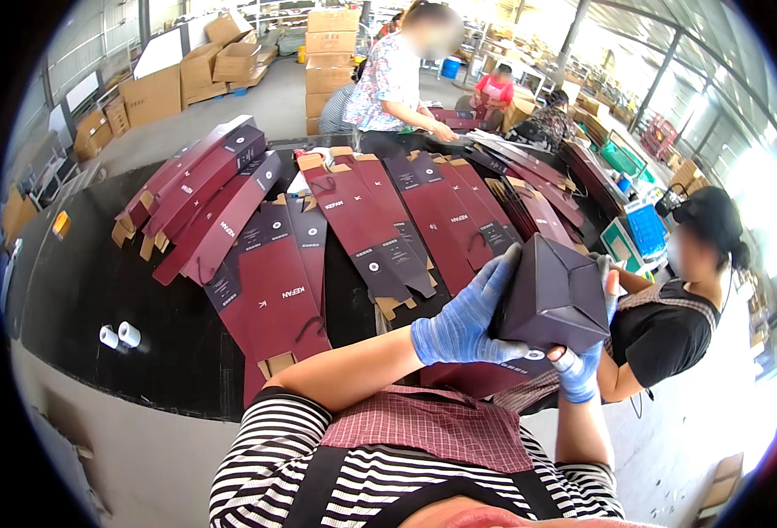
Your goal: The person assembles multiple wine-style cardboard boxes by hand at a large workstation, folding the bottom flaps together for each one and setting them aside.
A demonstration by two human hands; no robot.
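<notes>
Up close in front of me is a long dark carton (557, 286), its folded end facing up toward me. My left hand (469, 315), in a blue knit glove, presses along the carton's left side with its fingers around it. My right hand (580, 371), gloved in blue with a bare thumb tip and a pale wrap on one digit, grips the right side. Below my hands a maroon part (472, 377) with dark trim shows, partly hidden. Flattened maroon cartons with dark ends and cord handles, such as the nearest one (270, 282), lie on the black table (63, 304).
Stacked maroon cartons (199, 189) lie at the table's left. Two white rolls (119, 335) stand near its left edge. A co-worker (679, 326) is close on my right; another person (388, 84) stands across the table. Blue and green crates (645, 231) stand at the right.
</notes>
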